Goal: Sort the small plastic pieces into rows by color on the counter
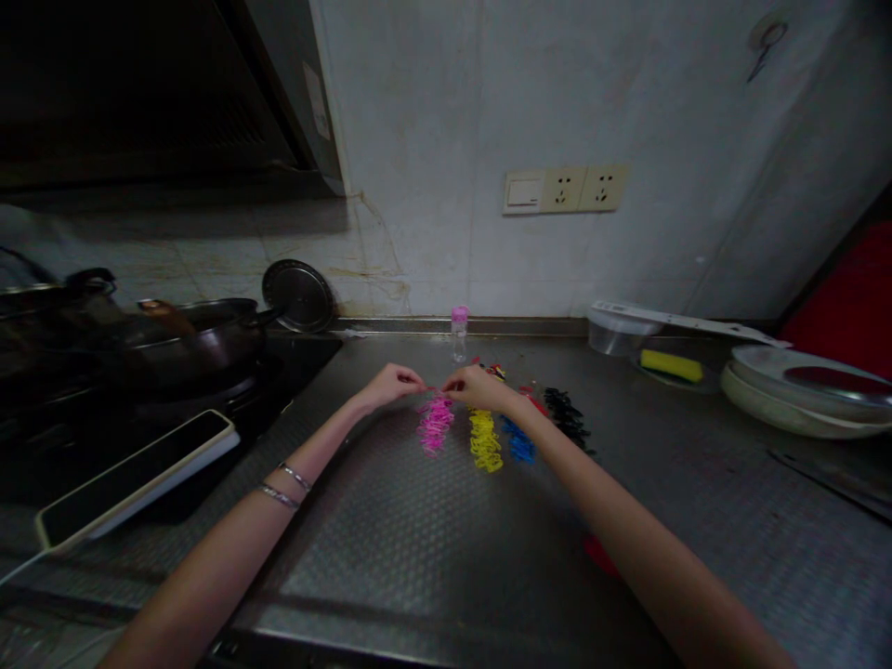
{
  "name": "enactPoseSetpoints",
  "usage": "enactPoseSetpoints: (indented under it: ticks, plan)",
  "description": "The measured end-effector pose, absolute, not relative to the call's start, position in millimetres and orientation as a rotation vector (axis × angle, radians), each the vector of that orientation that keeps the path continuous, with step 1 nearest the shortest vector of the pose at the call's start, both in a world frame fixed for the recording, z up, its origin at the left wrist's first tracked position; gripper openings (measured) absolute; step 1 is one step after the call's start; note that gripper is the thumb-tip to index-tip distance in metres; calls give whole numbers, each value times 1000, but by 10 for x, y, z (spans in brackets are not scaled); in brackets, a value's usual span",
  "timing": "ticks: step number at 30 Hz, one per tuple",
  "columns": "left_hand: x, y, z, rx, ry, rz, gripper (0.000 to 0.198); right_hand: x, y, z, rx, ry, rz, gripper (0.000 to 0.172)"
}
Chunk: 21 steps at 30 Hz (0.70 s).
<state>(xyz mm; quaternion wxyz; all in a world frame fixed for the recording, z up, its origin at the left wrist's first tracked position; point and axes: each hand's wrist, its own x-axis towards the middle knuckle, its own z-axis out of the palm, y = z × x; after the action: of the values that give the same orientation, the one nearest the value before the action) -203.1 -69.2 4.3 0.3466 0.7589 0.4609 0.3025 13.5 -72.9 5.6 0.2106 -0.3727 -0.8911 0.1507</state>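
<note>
Toward the back middle of the metal table (418,567), both hands met above the sorted bands. Left hand (394,381): fingers pinched shut on one end of a small red band (433,388). Right hand (478,386): likewise pinched on the other end. The band was held just off the surface between the two hands, directly over the far end of the pink pile (436,425).

Piles ran in short rows, left to right: pink, yellow pile (485,440), blue pile (519,444), black pile (566,416). The right forearm crossed over part of the blue one. A small bottle (458,333) with a pink cap stood behind the hands, near the wall edge of the table.

Open room: the near half of the table, between the forearms and forward to the front edge, was bare patterned steel, apart from a red scrap (599,556) showing beside the right forearm.

Left boundary: a phone (136,478) lay tilted at the edge of the stove, with a dark pan (202,339) behind it, well apart from the left hand.

Right boundary: stacked plates (801,395), a yellow sponge (670,364) and a clear container (617,330), all well clear of the right hand
</note>
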Motion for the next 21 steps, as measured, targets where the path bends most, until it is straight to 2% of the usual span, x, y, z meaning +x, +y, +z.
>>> enactPoseSetpoints:
  ticks: [6,12,21]
  plan:
    - [-2038,-730,97,1859,1237,810,32,305,-719,200,-1069,-2434,383,25]
    - [-1683,-704,172,1945,1153,793,24,1020,-643,357,-1272,-2331,287,23]
    - [-553,-521,66,2301,937,646,18,1560,-583,-18,-1560,-2229,240,32]
